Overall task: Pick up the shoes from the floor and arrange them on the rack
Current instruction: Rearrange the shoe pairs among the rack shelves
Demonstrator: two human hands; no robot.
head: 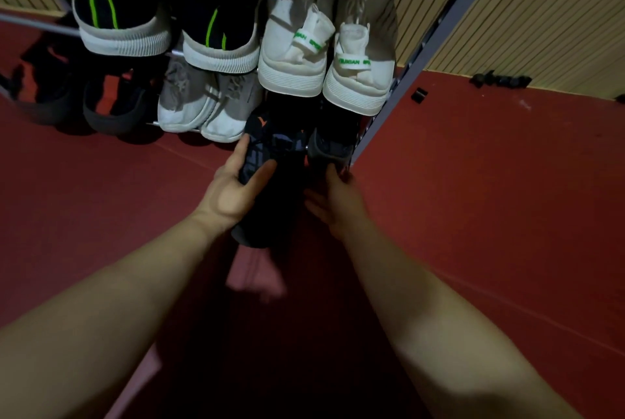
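The left hand (233,185) is curled round a dark shoe (270,148). The second shoe (329,148) is gripped at the heel by the right hand (334,198), at the rack's (446,33) lower shelf. Other pairs (291,56) are already placed. This pair seems to be the last and is not yet released.

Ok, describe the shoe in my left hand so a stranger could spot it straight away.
Find the metal shoe rack and look at its bottom right corner, below the white sneakers with green-lettered tabs. The shoe held by the left hand is dark navy with blue-grey panels and an orange mark, unlike the pale grey pair on its left.
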